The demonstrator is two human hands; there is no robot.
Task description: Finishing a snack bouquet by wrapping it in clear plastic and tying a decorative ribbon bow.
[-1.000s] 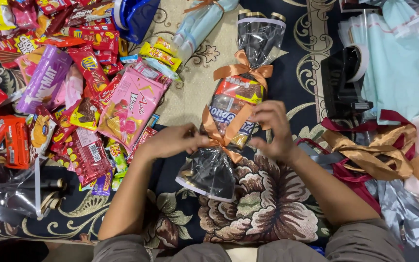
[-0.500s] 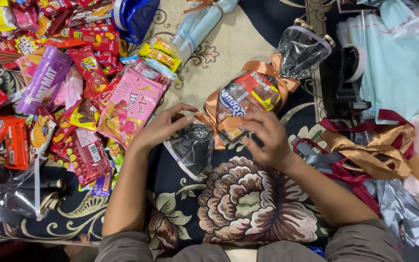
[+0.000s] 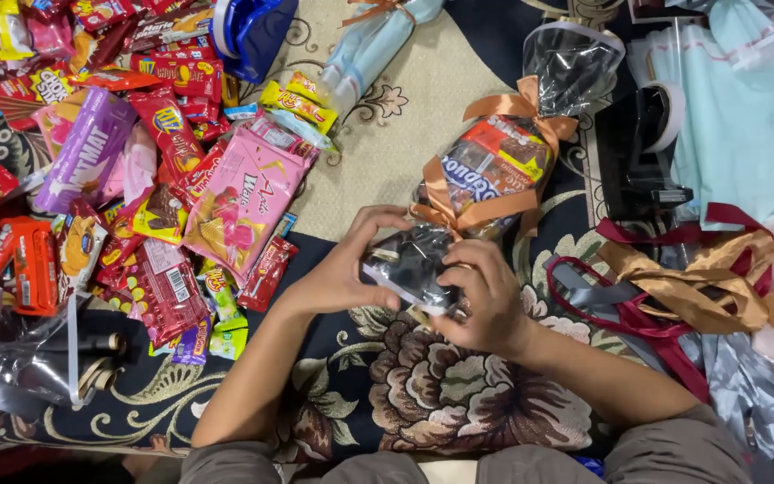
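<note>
A clear cellophane gift bag (image 3: 494, 170) filled with snack packets lies tilted on the patterned carpet, its open top pointing up and to the right. An orange ribbon (image 3: 481, 208) is tied around it at two places. My left hand (image 3: 342, 269) grips the bag's lower end from the left. My right hand (image 3: 485, 300) holds the same end from the right and below, fingers curled over the crumpled cellophane (image 3: 409, 264).
A heap of snack packets (image 3: 118, 161) covers the left, with a pink packet (image 3: 239, 202) nearest my left hand. A black tape dispenser (image 3: 642, 143), gold and maroon ribbons (image 3: 674, 278) and pale blue bags (image 3: 736, 116) lie on the right. Another wrapped bag (image 3: 365, 49) lies at the top.
The bag has swung from upright to tilted toward the upper right. Both hands have slid down from the ribbon knot to the bag's bottom end.
</note>
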